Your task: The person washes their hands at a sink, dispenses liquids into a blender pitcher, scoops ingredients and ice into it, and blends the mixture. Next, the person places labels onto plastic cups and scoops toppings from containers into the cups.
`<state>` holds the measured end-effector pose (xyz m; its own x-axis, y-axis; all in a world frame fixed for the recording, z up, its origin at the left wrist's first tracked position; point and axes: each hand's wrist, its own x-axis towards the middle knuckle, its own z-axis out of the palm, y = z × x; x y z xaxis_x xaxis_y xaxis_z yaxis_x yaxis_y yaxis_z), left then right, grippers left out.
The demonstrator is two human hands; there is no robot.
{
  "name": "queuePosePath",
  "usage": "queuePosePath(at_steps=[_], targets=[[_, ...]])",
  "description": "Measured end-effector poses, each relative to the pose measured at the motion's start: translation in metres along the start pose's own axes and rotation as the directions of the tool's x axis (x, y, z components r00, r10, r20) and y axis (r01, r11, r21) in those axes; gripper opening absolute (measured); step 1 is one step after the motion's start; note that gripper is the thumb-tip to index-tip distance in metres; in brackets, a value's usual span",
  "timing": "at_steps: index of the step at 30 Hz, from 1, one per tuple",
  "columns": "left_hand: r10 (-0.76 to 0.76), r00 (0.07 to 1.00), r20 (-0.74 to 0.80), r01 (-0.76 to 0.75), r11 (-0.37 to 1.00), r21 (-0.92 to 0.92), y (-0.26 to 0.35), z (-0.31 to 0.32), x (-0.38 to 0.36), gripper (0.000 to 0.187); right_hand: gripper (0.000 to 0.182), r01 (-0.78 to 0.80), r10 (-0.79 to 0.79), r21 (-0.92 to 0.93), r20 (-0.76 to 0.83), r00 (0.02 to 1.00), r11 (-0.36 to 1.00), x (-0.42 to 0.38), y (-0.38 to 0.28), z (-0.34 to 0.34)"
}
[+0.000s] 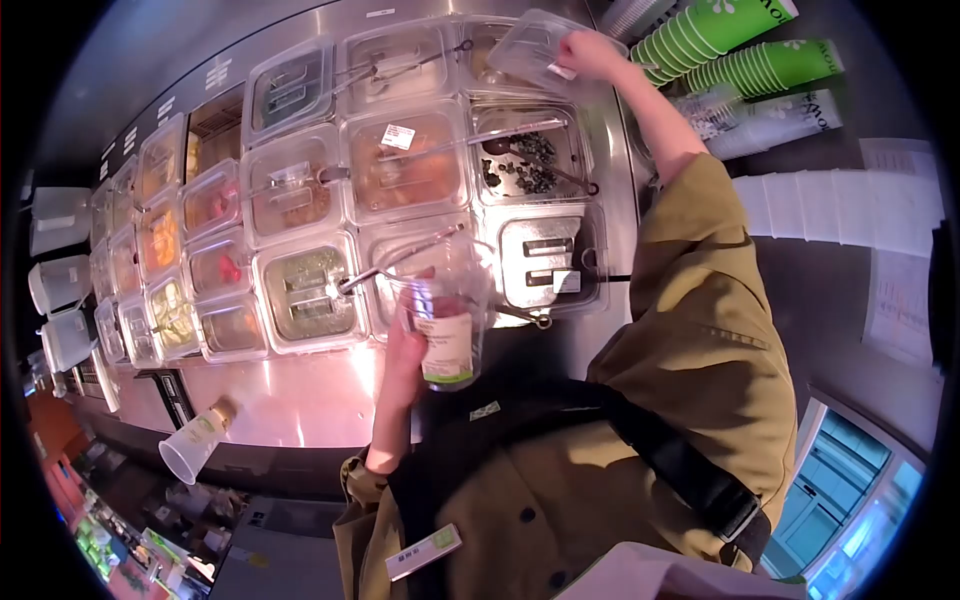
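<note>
My left hand [402, 345] is wrapped around a clear plastic cup [445, 345] with a printed label and a green band near its base. The cup is above the front row of containers, and I cannot make out what is in it. At the far right corner, my right hand [592, 56] grips the edge of a clear plastic lid [525, 45], tilted over a container [482, 68]. Nearer me sits a container with dark pieces [530, 165] and a spoon in it. Beside the cup stands a container with a slotted lid [548, 250].
Several lidded containers, including one with green contents [310, 290], fill the steel counter [300, 385]. Stacks of green cups [715, 35] stand at the right. Another clear cup [195, 445] lies tipped at the counter's front edge. Spoon handles stick out between lids.
</note>
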<state>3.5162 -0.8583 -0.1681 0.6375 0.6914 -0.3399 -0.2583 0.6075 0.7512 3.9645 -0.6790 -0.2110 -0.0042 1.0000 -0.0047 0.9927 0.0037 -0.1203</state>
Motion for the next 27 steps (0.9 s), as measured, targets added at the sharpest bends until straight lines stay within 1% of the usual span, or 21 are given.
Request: queuePosePath(at_steps=[1,2,3,4,5,7,8,9,11,12,15,16,19,20,21,22,23,25,26,27], targets=[[-0.023,1.000,0.008,0.023,0.997,0.068,0.003,0.002,0.001,0.092,0.018,0.025,-0.023,0.023,-0.077,0.997,0.999,0.002,-0.005,0.007],[-0.085,0.996,-0.007,0.085,0.993,0.080,-0.001,-0.001,0.002,0.090,0.020,0.049,-0.050,-0.010,-0.200,0.979,0.999,0.002,-0.007,0.012],[-0.078,0.997,0.005,0.078,0.993,0.086,-0.003,0.000,0.003,0.090,0.019,0.021,-0.022,-0.007,-0.376,0.926,1.000,-0.003,-0.004,0.013],[-0.076,0.997,0.016,0.074,0.993,0.091,-0.005,0.001,0.003,0.089,0.019,-0.009,0.008,0.001,-0.536,0.844,1.000,-0.019,-0.019,-0.003],[-0.071,0.997,0.028,0.068,0.993,0.096,-0.007,0.001,0.003,0.088,0.019,-0.038,0.036,0.012,-0.680,0.732,0.999,-0.040,-0.036,-0.013],[-0.042,0.999,0.024,0.037,0.985,0.168,-0.014,-0.002,0.007,0.081,0.025,-0.115,0.197,0.198,-0.472,0.859,0.973,-0.099,-0.066,-0.015],[-0.024,1.000,0.019,0.020,0.980,0.200,-0.018,-0.002,0.008,0.078,0.031,-0.080,0.151,0.222,-0.327,0.933,0.972,-0.124,-0.089,-0.009],[-0.050,0.999,0.013,0.047,0.976,0.211,-0.019,0.001,0.011,0.077,0.040,-0.049,0.095,0.254,-0.169,0.981,0.966,-0.139,-0.106,0.003],[-0.119,0.993,-0.008,0.117,0.964,0.237,-0.019,0.010,0.020,0.073,0.058,0.020,0.012,0.205,-0.152,0.988,0.979,-0.139,-0.110,0.023],[-0.136,0.990,0.024,0.127,0.966,0.226,-0.018,0.017,0.026,0.070,0.064,-0.030,0.060,0.188,-0.155,0.986,0.982,-0.137,-0.111,0.023],[-0.117,0.993,0.033,0.111,0.984,0.142,-0.009,0.026,0.034,0.056,0.065,-0.001,0.080,0.235,-0.326,0.942,0.972,-0.134,-0.113,0.017],[-0.106,0.994,0.016,0.103,0.984,0.144,-0.012,0.023,0.036,0.056,0.060,-0.021,0.122,0.325,-0.294,0.948,0.946,-0.132,-0.112,0.022],[-0.161,0.986,0.034,0.157,0.983,0.096,-0.012,0.023,0.037,0.058,0.053,-0.076,0.230,0.634,-0.164,0.959,0.769,-0.104,-0.092,0.041],[-0.166,0.986,0.026,0.163,0.984,0.077,-0.015,0.025,0.035,0.059,0.047,-0.120,0.374,0.829,-0.113,0.921,0.546,-0.095,-0.096,0.031],[-0.169,0.985,0.020,0.167,0.984,0.065,-0.017,0.026,0.033,0.059,0.042,-0.030,0.400,0.932,-0.127,0.908,0.362,-0.083,-0.088,0.040],[-0.165,0.986,0.015,0.164,0.985,0.059,-0.016,0.025,0.034,0.060,0.041,-0.083,0.429,0.834,-0.193,0.882,0.546,-0.089,-0.083,0.038],[-0.128,0.992,-0.004,0.128,0.989,0.071,-0.015,0.024,0.032,0.060,0.040,-0.145,0.439,0.697,-0.264,0.859,0.702,-0.100,-0.080,0.033],[-0.047,0.998,-0.040,0.050,0.995,0.084,-0.015,0.021,0.026,0.061,0.037,-0.326,0.430,0.473,-0.128,0.894,0.819,-0.127,-0.093,0.028],[-0.082,0.997,-0.014,0.082,0.997,0.015,-0.016,0.018,0.027,0.062,0.034,-0.205,0.257,0.302,-0.141,0.956,0.931,-0.134,-0.102,0.035],[-0.100,0.994,-0.034,0.101,0.994,0.029,-0.019,0.021,0.025,0.062,0.025,-0.134,0.167,0.211,-0.145,0.975,0.968,-0.144,-0.114,0.043]])
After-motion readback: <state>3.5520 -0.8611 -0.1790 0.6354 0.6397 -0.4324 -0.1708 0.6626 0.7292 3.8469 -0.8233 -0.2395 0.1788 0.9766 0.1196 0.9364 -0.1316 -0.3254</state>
